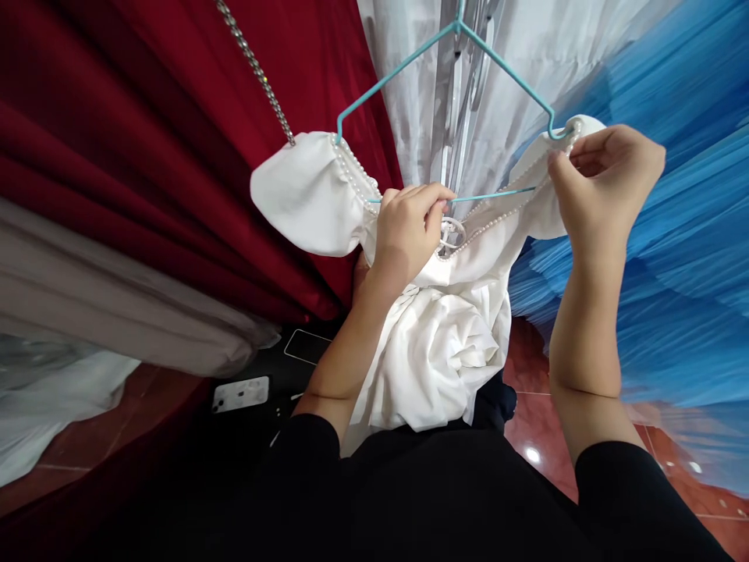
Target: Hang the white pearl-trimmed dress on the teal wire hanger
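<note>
A white dress (436, 351) with puffed sleeves and a pearl-trimmed neckline hangs on a light blue hanger (398, 69), its skirt bunched toward my lap. My left hand (409, 226) is closed over the hanger's lower bar at the middle of the neckline, with white cord loops just right of the fingers. At the right shoulder, my right hand (608, 172) pinches the pearl-edged strap of the dress beside the hanger's end. A beaded chain (257, 72) reaches down to the left sleeve.
Red curtains (175, 140) and a greyish drape (117, 289) hang at the left, blue tulle (690, 257) at the right. White fabric and metal rails stand behind the hanger. A phone (240, 394) lies on a dark surface at lower left, near another dark, pale-edged object.
</note>
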The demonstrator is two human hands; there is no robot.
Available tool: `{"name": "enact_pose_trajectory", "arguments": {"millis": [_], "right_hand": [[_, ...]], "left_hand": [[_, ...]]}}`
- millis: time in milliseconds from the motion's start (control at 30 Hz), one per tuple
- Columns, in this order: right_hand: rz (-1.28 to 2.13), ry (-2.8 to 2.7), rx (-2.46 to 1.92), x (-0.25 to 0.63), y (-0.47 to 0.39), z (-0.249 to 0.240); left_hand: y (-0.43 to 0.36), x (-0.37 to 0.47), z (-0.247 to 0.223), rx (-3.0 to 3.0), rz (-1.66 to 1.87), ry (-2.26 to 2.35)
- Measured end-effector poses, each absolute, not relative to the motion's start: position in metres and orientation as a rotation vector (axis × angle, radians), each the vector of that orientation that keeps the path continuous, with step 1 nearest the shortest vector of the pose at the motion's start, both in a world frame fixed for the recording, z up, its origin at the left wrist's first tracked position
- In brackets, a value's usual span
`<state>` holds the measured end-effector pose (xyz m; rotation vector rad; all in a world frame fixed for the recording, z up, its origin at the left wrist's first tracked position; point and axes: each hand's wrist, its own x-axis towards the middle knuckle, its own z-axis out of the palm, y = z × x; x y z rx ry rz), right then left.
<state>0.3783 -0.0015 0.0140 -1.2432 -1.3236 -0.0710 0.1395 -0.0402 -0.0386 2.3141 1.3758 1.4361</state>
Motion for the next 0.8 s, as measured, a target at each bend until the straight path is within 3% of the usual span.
{"name": "enact_pose_trajectory", "arguments": {"millis": [367, 533, 667, 800], "right_hand": [[-0.087, -1.516, -0.71, 0.345, -0.047, 0.023], [-0.036, -1.994, -0.882, 0.313, -0.041, -0.021], [-0.138, -1.93, -0.899, 0.297, -0.03, -0.058], [-0.095, -1.818, -0.88, 0.294, -0.028, -0.06]], "left_hand": [[-0.042, 0.139, -0.035, 2.315, 1.388, 1.317], [-0.033, 0.134, -0.044, 2.353, 1.426, 1.293], [-0.035, 0.133, -0.052, 2.341, 1.507, 1.254], [-0.045, 0.119, -0.042, 2.152, 1.814, 1.277]]}}
